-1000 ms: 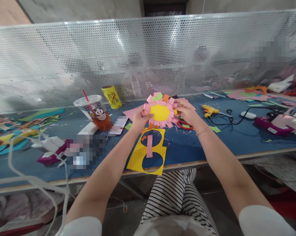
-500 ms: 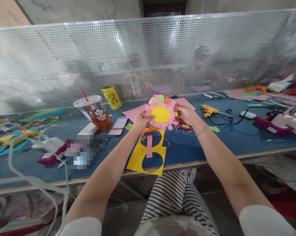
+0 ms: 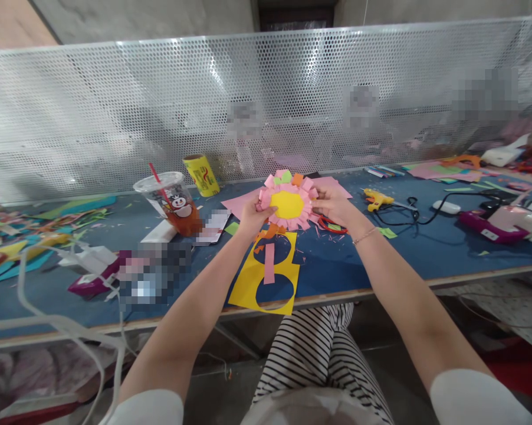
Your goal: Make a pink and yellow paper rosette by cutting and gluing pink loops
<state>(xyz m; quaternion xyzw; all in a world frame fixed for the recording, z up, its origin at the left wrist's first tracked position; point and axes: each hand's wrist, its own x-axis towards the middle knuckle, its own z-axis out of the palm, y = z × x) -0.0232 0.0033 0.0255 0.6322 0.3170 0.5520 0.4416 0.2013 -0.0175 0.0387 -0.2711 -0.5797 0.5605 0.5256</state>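
Observation:
A paper flower (image 3: 287,205) with a yellow round centre and pink fringed petals is held up above the table between both hands. My left hand (image 3: 253,216) grips its left edge, thumb on the front near the yellow centre. At the right edge, the fingers of my right hand (image 3: 332,203) are closed on the pink petals. Green and orange paper bits show at its top. Below lies a yellow sheet (image 3: 243,289) with round holes cut in it, and a pink strip (image 3: 269,264) rests across it. Red-handled scissors (image 3: 325,224) lie partly hidden behind the flower and right hand.
A drink cup (image 3: 173,203) with a red straw stands at left, near a yellow roll (image 3: 201,176). To the right lie a yellow glue gun (image 3: 376,200), its black cable and a purple power strip (image 3: 491,229). A perforated metal screen (image 3: 160,94) borders the table's back.
The flower has turned slightly in my hands, and its green and orange bits have shifted a little. My right fingers have moved slightly along its edge.

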